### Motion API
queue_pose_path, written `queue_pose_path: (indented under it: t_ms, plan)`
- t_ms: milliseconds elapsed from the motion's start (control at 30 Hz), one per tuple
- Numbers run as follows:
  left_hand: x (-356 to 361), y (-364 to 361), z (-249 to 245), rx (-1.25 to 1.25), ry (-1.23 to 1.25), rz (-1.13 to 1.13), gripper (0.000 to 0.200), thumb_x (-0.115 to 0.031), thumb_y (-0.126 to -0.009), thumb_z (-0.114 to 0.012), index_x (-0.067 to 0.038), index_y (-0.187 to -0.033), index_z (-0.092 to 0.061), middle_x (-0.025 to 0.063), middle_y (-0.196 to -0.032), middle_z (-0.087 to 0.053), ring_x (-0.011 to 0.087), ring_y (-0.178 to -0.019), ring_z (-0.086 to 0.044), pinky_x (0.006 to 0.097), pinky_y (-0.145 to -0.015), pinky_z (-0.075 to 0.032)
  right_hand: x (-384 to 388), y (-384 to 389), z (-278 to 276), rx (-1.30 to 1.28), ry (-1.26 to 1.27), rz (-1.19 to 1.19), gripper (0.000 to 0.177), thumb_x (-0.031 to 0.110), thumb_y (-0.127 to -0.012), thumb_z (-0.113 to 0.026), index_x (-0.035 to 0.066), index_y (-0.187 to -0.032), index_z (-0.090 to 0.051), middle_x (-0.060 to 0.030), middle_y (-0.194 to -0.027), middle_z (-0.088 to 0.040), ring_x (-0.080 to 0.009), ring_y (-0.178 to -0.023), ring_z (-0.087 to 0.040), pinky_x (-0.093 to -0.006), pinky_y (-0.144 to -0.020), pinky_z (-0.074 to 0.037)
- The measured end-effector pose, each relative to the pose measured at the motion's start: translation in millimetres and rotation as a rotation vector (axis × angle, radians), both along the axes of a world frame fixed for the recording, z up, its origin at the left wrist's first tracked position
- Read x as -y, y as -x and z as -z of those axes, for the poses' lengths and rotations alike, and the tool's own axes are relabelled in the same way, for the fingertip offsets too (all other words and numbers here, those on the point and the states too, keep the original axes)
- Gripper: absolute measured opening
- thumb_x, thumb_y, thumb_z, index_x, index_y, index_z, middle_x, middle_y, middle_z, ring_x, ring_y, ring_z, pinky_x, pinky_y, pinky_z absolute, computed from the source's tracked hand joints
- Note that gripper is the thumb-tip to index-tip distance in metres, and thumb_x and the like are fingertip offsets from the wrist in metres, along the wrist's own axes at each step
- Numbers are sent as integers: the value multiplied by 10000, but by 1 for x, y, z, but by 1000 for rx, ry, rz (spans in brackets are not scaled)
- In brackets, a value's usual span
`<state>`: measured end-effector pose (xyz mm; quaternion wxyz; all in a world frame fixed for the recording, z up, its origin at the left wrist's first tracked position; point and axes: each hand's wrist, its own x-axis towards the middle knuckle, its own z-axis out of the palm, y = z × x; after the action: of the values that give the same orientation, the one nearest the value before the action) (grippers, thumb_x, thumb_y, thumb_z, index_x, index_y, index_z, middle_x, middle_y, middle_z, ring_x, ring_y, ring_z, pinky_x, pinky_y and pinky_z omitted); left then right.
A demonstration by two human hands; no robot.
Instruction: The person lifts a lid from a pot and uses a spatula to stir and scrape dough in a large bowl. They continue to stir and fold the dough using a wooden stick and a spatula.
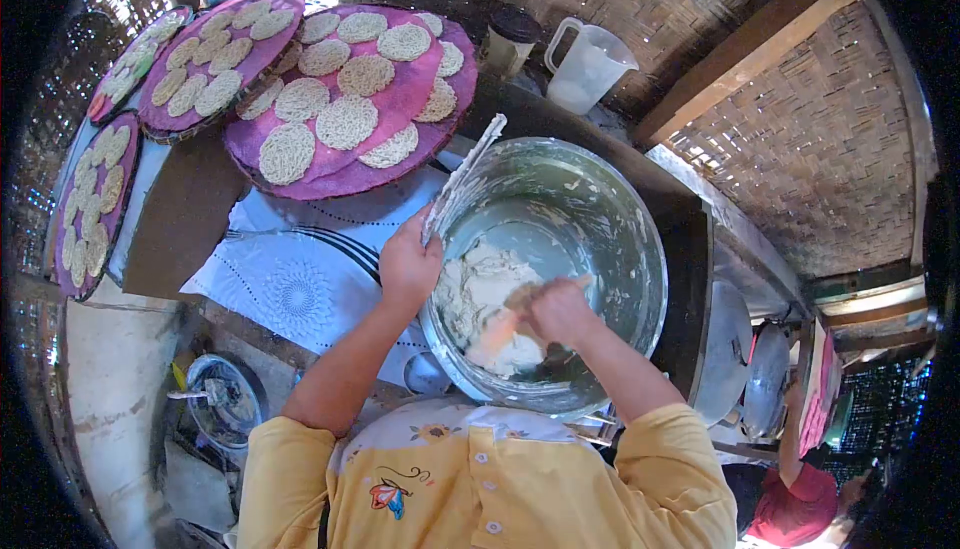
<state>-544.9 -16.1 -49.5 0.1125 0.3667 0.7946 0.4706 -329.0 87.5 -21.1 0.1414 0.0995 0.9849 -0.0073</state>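
A large metal pot [655,249] holds sticky white dough [480,284], with smears of it up the inner wall. My left hand [408,267] is closed at the pot's left rim around the lower end of a flat stick [465,177] coated in dough, which slants up and away along the rim. Inside the pot, my right hand [560,311] is closed and blurred by motion. A pale orange-pink thing [500,332] shows at its fingers, against the dough; its kind cannot be made out.
Round trays [425,154] with pink cloth carry several pale lacy discs [346,122] at the back left. A clear plastic pitcher [590,69] and a dark-lidded container [508,41] stand behind the pot. A metal basin [250,389] sits low at left. Another person in a red shirt [795,504] is at lower right.
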Motion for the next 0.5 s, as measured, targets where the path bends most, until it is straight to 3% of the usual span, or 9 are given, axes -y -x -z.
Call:
queue_pose_path:
  t_ms: [100, 233, 367, 500]
  plan:
    - [2, 0, -3, 41, 7, 18, 417, -125, -753, -555, -78, -1167, -543, 202, -964, -619, 348, -841, -608, 409, -757, -474, -13, 34, 12, -45, 1, 91, 263, 340, -686, -610, 81, -683, -655, -110, -671, -632, -276, -657, -626, -412, -633, -479]
    - [2, -1, -3, 20, 36, 13, 417, -124, -755, -554, -84, -1170, -543, 204, -975, -616, 346, -870, -603, 403, -778, -468, -39, 50, -10, 85, -66, 223, 293, 383, -706, -612, 93, -686, -649, -111, -654, -622, -276, -637, -621, -405, -590, -470]
    - [3, 1, 0, 26, -16, 24, 409, -111, -756, -551, -73, -1163, -546, 211, -972, -614, 351, -877, -599, 394, -789, -463, -41, 5, -48, 4, -209, 187, 333, 435, -761, -590, 115, -683, -640, -87, -616, -605, -282, -601, -603, -402, -533, -451]
    - [0, 0, 4, 62, -44, 9, 401, -103, -755, -553, -51, -1152, -548, 215, -972, -614, 356, -877, -599, 391, -792, -462, -22, -56, -89, 72, -108, 231, 270, 366, -775, -581, 124, -659, -611, -64, -638, -600, -269, -606, -599, -408, -527, -452]
